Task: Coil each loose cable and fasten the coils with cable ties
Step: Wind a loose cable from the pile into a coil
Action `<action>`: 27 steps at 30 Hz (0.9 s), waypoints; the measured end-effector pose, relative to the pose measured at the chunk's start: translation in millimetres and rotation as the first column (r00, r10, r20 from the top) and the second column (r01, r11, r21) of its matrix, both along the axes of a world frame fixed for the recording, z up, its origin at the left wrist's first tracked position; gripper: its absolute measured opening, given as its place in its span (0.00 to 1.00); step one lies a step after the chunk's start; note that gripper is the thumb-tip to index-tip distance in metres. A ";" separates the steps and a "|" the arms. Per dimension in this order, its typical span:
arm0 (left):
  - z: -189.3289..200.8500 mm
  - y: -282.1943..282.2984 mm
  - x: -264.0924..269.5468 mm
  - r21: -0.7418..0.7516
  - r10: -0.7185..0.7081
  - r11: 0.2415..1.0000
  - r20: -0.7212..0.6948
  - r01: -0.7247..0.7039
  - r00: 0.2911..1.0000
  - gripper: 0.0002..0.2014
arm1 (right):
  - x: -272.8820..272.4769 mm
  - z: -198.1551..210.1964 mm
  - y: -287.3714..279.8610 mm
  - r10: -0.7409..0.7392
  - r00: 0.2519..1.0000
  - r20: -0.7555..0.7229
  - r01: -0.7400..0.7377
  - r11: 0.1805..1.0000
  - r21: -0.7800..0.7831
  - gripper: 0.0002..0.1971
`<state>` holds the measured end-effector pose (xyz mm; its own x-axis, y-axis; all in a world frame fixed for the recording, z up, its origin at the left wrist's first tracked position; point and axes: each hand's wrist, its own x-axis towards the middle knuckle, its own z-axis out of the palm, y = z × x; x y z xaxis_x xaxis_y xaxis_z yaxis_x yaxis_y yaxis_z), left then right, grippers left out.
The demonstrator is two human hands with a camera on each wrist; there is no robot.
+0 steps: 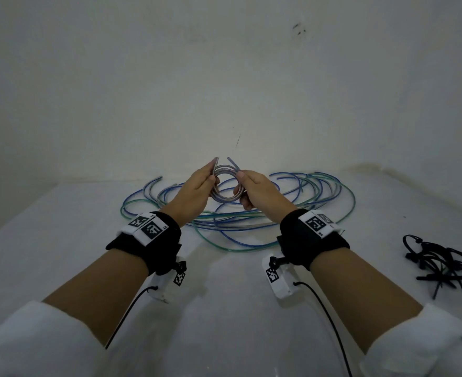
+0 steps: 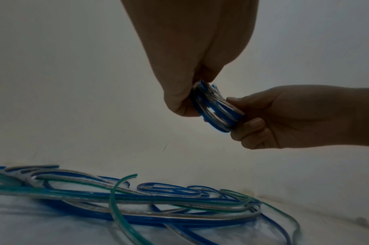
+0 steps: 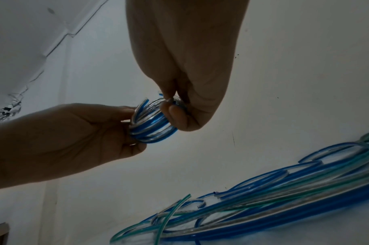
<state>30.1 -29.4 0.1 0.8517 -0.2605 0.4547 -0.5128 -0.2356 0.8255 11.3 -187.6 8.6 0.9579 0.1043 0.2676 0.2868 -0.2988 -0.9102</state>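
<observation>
Your white sleeves [image 1: 34,338] were closest to the camera. You held a small coil [image 1: 225,186] of clear and blue cable up above the desk [image 1: 224,308]. Your left hand [image 1: 194,191] pinched its left side and your right hand [image 1: 259,190] pinched its right side. More loose cables [image 1: 251,221] lay near the back edge. Black cable ties [image 1: 439,265] sat by the right edge.
</observation>
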 end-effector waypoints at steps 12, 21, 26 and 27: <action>0.7 2.6 1.5 0.325 -0.006 0.942 0.278 -0.088 0.961 0.27 | 6.1 -4.2 4.3 0.022 0.998 0.052 -0.014 0.989 -0.150 0.10; -2.0 6.4 -2.2 0.231 0.064 0.966 0.213 -0.114 0.975 0.09 | 5.5 -8.4 0.5 -0.029 0.990 0.135 0.052 0.984 -0.172 0.06; -1.6 8.1 1.6 0.175 0.079 0.975 0.294 -0.135 0.953 0.11 | 5.1 -5.0 -3.3 -0.039 0.980 0.193 0.068 0.987 -0.144 0.06; -2.0 8.4 3.0 0.178 0.087 0.972 0.329 -0.152 0.940 0.13 | 5.5 -4.6 -4.4 -0.038 0.978 0.203 0.068 0.987 -0.144 0.07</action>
